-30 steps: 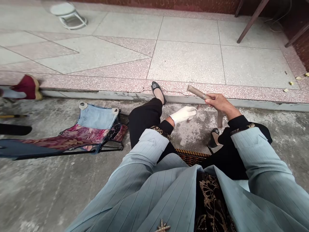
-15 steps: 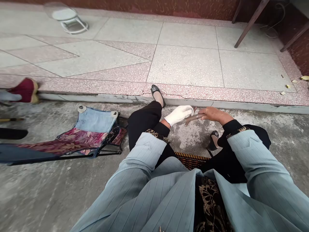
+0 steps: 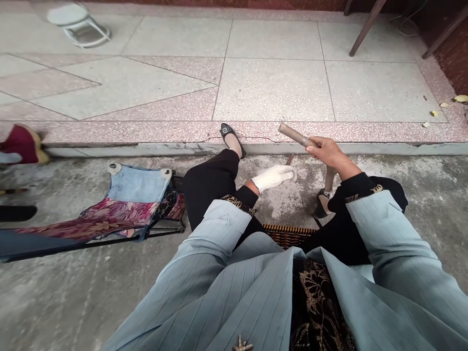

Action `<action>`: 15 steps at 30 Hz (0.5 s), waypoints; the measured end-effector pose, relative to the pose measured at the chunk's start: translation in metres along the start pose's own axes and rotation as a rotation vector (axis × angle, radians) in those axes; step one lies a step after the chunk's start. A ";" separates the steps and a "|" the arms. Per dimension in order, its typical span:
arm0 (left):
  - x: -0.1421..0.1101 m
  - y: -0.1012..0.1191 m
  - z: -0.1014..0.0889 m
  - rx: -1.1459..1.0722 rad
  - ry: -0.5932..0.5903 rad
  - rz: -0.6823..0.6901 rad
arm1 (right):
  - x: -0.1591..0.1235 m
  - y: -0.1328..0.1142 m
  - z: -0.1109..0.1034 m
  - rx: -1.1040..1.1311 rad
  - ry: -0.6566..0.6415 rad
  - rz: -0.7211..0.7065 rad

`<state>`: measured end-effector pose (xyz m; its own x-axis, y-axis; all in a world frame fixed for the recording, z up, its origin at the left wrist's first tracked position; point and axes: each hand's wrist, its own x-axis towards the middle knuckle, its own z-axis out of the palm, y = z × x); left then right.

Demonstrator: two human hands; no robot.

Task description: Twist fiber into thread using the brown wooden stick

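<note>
My left hand [image 3: 274, 177], in a white knitted glove, is closed low over the concrete. A pale rounded edge [image 3: 294, 174] shows at its fingertips, and a short brown stick-like piece [image 3: 290, 159] sticks up just beyond them; what the fingers hold is mostly hidden. My bare right hand [image 3: 331, 155] is wrapped round a grey-brown bar-like tool [image 3: 294, 134]. One thick, blunt length of it points up and left, with a band near my fingers. Another grey-brown length [image 3: 330, 179] shows below the hand; I cannot tell how the two join.
Ahead runs a raised tiled step [image 3: 270, 92] with a cracked edge. To my left stands a folding chair [image 3: 127, 209] with floral cloth. A white stool [image 3: 76, 24] is farther back, and another person's red shoe [image 3: 24, 144] is at far left. Wicker [image 3: 290, 235] shows between my legs.
My right hand has lifted the bar-like tool away from the left hand and swung its end up and forward. The gloved hand stays low, now apart from it. The view has shifted slightly.
</note>
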<state>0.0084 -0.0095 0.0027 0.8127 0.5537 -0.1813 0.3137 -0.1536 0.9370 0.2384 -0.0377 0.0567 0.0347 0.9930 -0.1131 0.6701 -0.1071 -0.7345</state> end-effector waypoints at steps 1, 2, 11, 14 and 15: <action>-0.002 0.003 0.001 0.072 -0.032 0.018 | 0.001 0.000 0.002 -0.073 0.020 0.022; -0.004 0.006 0.002 0.152 -0.060 0.037 | 0.001 0.000 0.004 -0.165 0.028 0.033; -0.011 0.008 -0.015 0.606 -0.005 0.125 | -0.002 -0.011 0.033 -0.572 -0.510 -0.019; -0.010 0.002 -0.024 0.586 0.046 0.111 | -0.009 -0.017 0.028 -0.421 -0.760 -0.099; -0.010 0.000 -0.026 0.529 0.059 0.099 | -0.011 -0.020 0.023 -0.360 -0.822 -0.133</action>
<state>-0.0122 0.0061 0.0126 0.8271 0.5579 -0.0684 0.4534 -0.5902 0.6679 0.2079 -0.0476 0.0571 -0.5076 0.6321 -0.5855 0.8266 0.1654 -0.5380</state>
